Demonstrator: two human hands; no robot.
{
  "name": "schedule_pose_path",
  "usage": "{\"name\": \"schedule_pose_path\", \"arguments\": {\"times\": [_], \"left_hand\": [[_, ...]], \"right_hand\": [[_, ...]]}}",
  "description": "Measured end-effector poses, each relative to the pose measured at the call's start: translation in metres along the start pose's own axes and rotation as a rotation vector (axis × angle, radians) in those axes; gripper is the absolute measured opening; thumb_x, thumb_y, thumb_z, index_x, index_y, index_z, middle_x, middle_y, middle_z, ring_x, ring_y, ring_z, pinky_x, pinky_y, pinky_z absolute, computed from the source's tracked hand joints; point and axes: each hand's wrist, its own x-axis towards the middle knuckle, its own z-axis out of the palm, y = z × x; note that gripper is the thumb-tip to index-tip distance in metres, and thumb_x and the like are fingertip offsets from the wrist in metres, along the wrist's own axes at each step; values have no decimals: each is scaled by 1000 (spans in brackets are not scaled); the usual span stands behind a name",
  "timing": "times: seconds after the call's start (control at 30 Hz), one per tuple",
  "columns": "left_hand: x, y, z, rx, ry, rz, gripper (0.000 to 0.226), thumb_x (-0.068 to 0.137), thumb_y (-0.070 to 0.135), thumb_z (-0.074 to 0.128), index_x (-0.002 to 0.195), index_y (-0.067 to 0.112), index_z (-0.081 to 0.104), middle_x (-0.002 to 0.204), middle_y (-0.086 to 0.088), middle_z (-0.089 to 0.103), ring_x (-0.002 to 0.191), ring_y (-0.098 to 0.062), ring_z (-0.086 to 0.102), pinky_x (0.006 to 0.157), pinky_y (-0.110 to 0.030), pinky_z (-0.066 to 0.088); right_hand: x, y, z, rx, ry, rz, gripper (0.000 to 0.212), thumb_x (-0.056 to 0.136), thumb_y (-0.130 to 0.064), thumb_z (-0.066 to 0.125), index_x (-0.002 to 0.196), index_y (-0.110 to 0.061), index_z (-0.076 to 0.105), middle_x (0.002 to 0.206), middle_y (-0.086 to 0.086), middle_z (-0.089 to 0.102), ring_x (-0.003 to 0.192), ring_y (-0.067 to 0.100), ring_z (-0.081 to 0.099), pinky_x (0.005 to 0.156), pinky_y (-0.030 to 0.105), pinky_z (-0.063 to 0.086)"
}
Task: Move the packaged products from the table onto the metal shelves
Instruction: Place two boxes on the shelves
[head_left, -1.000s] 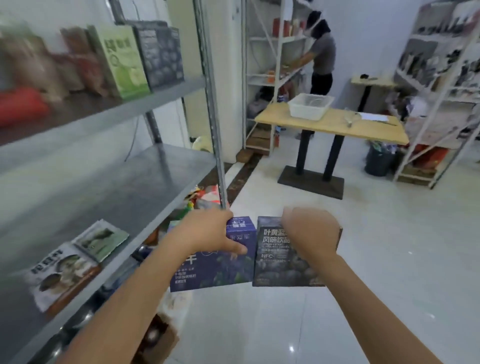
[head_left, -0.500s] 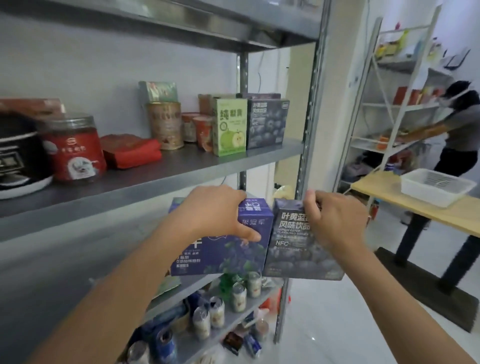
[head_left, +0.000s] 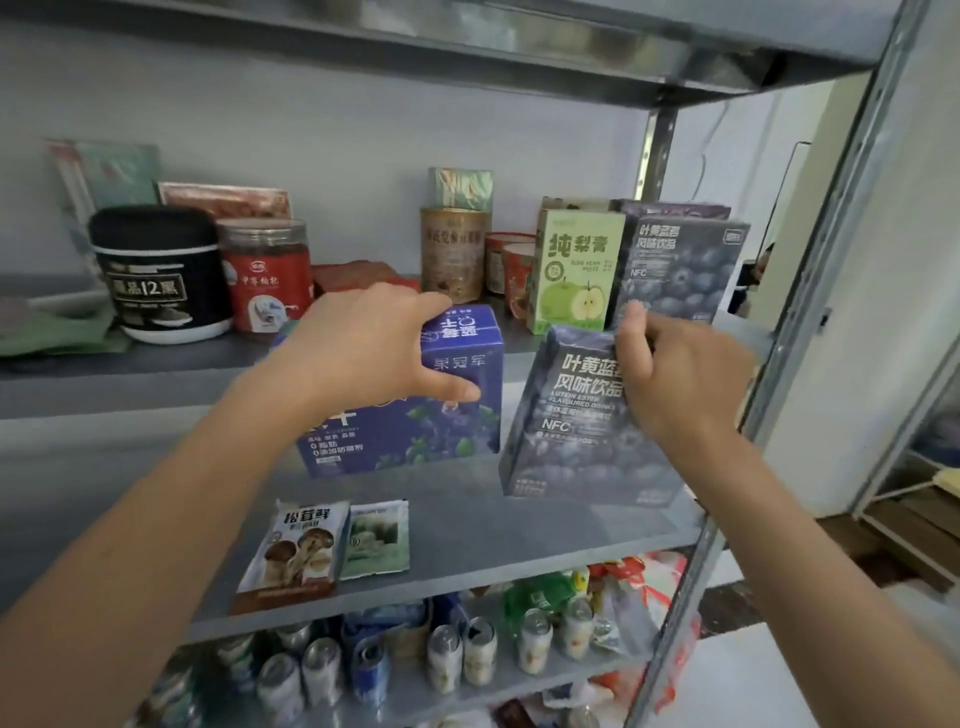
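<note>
My left hand (head_left: 371, 348) grips a blue-purple blueberry box (head_left: 410, 421) from above, thumb across its front. My right hand (head_left: 675, 374) holds a dark blueberry drink box (head_left: 566, 431) by its upper right corner. Both boxes hang in front of the metal shelf unit, above the middle shelf (head_left: 519, 525) and level with the front edge of the upper shelf (head_left: 104, 384). An identical dark blueberry box (head_left: 680, 270) stands on the upper shelf at the right, beside a green pear-paste box (head_left: 576, 270).
The upper shelf also carries a black tub (head_left: 161, 275), a red-lidded jar (head_left: 267, 275), a gold tin (head_left: 454, 254) and cups. Two flat sachets (head_left: 322, 545) lie on the middle shelf. Cans (head_left: 447, 660) crowd the lower shelf. A steel upright (head_left: 810, 312) stands at the right.
My view has swung from the room to face the shelves closely. Both hands have carried their boxes up and forward toward the shelf unit.
</note>
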Motion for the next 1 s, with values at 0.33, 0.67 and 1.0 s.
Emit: {"name": "schedule_pose_path", "arguments": {"times": [0.33, 0.67, 1.0], "left_hand": [[48, -51, -7, 33, 108, -63, 86, 65, 79, 55, 132, 26, 46, 114, 2, 61, 87, -15, 51, 65, -30, 41], [89, -82, 11, 57, 77, 34, 79, 64, 83, 55, 124, 31, 54, 107, 5, 62, 94, -20, 58, 67, -32, 43], [82, -87, 27, 79, 219, 85, 84, 71, 76, 39, 135, 24, 50, 129, -1, 52, 115, -24, 49, 89, -40, 41]], "right_hand": [[55, -30, 53, 104, 77, -17, 51, 94, -40, 20, 45, -27, 23, 39, -10, 24, 36, 9, 23, 45, 21, 14], [65, -47, 92, 76, 200, -5, 46, 94, -34, 27, 50, -24, 32, 41, -16, 16, 40, 0, 15, 49, 19, 8], [56, -6, 105, 77, 173, -48, 48, 96, -35, 25, 50, -22, 30, 40, -5, 24, 35, 18, 22, 50, 19, 8]]}}
